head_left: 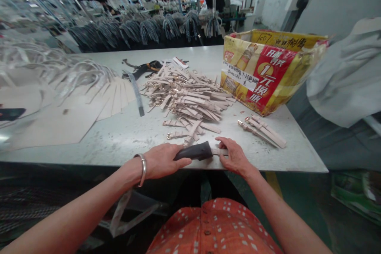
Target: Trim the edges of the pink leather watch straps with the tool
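Note:
My left hand (166, 159), with a metal bangle at the wrist, is wrapped round a dark, thick tool like a handle (196, 151); its exact kind does not show. The tool lies level over the table's front edge. At its right end, my right hand (233, 155) pinches a narrow beige strap (218, 151), whose left part is hidden at the tool. Just beyond both hands lies a heap of beige buckle straps (190, 95) with gold-coloured buckles. A few more buckle straps (263, 130) lie together to the right.
A yellow and red cardboard box (258, 71) stands at the back right of the white table (119, 143). Larger beige pieces with handles (80, 83) cover the left side. A grey strip (136, 93) and dark straps (145, 68) lie beside the heap.

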`<move>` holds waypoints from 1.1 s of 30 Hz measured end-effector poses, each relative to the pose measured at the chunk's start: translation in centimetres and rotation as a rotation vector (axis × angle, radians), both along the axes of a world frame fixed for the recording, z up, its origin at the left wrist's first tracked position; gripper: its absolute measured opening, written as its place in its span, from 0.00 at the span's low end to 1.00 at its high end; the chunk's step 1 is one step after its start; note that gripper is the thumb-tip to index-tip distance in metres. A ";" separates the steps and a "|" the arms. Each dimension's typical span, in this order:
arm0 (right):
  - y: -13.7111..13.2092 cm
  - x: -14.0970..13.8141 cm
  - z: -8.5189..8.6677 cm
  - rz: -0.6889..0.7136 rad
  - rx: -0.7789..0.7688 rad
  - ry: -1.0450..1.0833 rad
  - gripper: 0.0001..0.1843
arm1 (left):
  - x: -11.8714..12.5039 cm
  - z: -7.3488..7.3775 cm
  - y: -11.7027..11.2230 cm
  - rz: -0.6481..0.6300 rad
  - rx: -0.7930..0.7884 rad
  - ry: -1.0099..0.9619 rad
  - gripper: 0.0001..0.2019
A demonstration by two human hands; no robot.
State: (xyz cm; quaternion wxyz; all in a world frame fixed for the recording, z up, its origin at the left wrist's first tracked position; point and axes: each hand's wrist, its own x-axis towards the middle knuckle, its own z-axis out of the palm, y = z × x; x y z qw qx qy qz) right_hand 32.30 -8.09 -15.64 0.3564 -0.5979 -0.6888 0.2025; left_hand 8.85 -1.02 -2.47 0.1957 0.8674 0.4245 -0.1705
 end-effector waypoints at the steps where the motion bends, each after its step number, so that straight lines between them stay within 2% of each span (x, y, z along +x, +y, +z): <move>1: 0.0 0.0 0.0 0.001 0.001 0.001 0.33 | 0.0 0.0 -0.1 -0.007 0.024 0.014 0.25; 9: 0.0 -0.1 0.1 -0.009 -0.003 0.025 0.31 | 1.9 -0.7 -1.7 -0.048 0.117 0.030 0.27; 13: 0.0 -0.1 0.1 -0.005 0.002 0.019 0.30 | 1.2 -0.7 -0.9 0.062 0.033 -0.054 0.24; 17: 0.0 -0.1 0.3 -0.001 0.009 0.003 0.29 | -0.2 0.2 -0.4 0.155 -0.061 -0.087 0.23; 22: 0.0 -0.1 0.7 0.018 0.023 -0.019 0.22 | -1.5 0.6 -0.6 0.208 -0.113 -0.056 0.23; 28: 0.6 -0.6 0.7 -0.028 -0.015 -0.084 0.05 | -1.2 0.1 -0.5 0.226 -0.132 -0.090 0.23; 33: 1.8 -1.3 1.5 -0.096 -0.153 -0.193 0.06 | -1.2 -0.3 -0.7 0.237 -0.139 -0.130 0.22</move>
